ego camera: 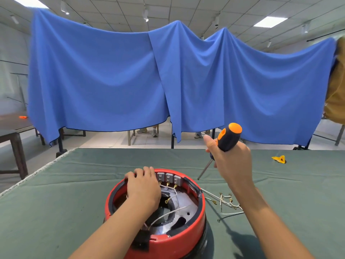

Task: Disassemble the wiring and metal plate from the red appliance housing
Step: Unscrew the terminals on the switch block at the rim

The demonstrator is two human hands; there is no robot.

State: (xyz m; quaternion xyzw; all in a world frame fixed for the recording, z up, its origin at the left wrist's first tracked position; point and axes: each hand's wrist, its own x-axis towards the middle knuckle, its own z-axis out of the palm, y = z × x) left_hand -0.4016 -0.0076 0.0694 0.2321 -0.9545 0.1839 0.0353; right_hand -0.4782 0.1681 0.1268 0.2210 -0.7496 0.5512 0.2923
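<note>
- Red housing (158, 238): on the green table cloth (74, 184), left hand (142, 186) resting flat across its far rim.
- Right hand (232, 161): gripping the screwdriver (226, 139), raised beside the housing.
- Risk: tip may slip off a screw and nick the white wires (171, 212) over the metal plate (186, 206).

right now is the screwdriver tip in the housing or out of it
Out. The right hand holds the screwdriver raised, its tip over the green cloth beside the red housing.

Green cloth (93, 180) covers the tabletop, and a small yellow triangular piece (279, 159) sits far right on it. Behind, a big blue sheet (112, 81) hangs draped across the room; a dark side table (11, 131) stands left, carrying something orange (23, 117).
</note>
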